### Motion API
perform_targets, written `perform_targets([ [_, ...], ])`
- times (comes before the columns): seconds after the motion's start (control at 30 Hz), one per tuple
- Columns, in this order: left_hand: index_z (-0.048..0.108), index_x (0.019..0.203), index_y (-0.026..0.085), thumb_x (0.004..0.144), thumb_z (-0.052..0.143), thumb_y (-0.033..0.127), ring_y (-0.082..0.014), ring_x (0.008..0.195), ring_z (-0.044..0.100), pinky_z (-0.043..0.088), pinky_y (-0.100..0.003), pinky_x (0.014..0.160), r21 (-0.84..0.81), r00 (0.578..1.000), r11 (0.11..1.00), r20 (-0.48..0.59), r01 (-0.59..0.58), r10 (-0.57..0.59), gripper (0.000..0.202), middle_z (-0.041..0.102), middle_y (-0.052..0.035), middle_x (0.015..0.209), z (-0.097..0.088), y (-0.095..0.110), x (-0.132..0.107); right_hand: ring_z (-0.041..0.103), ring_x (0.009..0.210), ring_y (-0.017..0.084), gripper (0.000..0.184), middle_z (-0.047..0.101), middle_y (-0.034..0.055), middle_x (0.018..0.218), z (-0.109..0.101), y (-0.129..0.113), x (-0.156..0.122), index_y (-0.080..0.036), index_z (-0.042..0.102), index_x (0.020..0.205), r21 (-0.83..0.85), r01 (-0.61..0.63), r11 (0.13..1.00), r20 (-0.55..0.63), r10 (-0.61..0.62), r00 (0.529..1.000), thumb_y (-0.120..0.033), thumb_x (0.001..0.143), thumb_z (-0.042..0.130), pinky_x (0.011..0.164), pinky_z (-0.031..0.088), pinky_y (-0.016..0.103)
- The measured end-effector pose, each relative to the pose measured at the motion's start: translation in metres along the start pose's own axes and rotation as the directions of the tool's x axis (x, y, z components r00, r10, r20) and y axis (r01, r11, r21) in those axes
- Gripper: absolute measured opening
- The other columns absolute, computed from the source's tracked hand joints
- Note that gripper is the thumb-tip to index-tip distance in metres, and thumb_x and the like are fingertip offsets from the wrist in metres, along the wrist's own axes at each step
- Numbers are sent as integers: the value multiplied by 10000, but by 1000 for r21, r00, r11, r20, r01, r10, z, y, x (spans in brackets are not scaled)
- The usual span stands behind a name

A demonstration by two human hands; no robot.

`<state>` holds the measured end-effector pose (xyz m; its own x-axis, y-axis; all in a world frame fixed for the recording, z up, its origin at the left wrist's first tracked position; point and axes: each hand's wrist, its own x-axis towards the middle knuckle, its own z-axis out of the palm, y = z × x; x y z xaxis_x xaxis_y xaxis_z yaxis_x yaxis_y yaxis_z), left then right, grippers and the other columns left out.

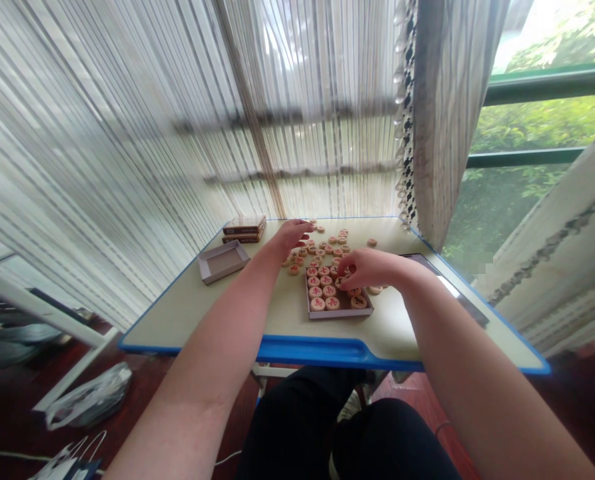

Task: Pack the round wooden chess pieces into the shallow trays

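Observation:
An open shallow box (pixel 314 315) on the table holds rows of round wooden xiangqi pieces (pixel 329 291) with red or black characters. Over its right half is my right hand (pixel 364 268), thumb and fingers pinched on a xiangqi piece (pixel 341 283) low in the box; the fingers partly cover it. A bare strip of box floor shows near the front, left of a black-marked piece (pixel 358 303). Farther back, my left hand (pixel 294 235) reaches over loose xiangqi pieces (pixel 323 248) with its fingers stretched out and apart, holding nothing that I can see.
On the left of the table lies an empty box lid (pixel 223 262), with stacked small boxes or books (pixel 244 228) behind it. A dark flat panel (pixel 447 287) lies at the right, partly under my right forearm. String curtains (pixel 317 147) hang along the table's far edge.

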<state>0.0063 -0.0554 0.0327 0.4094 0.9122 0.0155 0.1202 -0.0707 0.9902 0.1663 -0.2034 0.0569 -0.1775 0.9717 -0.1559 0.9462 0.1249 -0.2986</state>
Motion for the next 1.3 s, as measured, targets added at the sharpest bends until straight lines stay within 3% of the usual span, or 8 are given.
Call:
perform_targets([
  [0.27, 597, 765, 155, 627, 662, 273, -109, 704, 534, 417, -233, 592, 12, 1000, 1000, 29, -2, 2, 193, 638, -80, 953, 2, 4, -2, 556, 628, 153, 315, 654, 22, 756, 4, -9, 1, -246, 686, 897, -92, -11, 996, 15, 13, 1000, -372, 615, 629, 528, 367, 252],
  [0.83, 598, 784, 150, 668, 630, 283, -120, 722, 545, 413, -244, 594, 39, 1000, 999, 1, -4, 4, 179, 640, -88, 977, 1, 5, -4, 534, 527, 148, 148, 637, 18, 637, 15, -8, 5, -255, 696, 710, -139, 4, 990, -82, -16, 997, -349, 609, 643, 461, 345, 259],
  [1.3, 599, 763, 151, 650, 634, 303, -121, 711, 543, 417, -238, 585, 83, 999, 996, -18, -33, 35, 193, 643, -89, 954, 0, 0, 1, 548, 550, 165, 150, 652, 33, 686, 15, -12, 7, -263, 703, 731, -174, -41, 984, -134, 17, 991, -331, 620, 629, 465, 360, 269],
])
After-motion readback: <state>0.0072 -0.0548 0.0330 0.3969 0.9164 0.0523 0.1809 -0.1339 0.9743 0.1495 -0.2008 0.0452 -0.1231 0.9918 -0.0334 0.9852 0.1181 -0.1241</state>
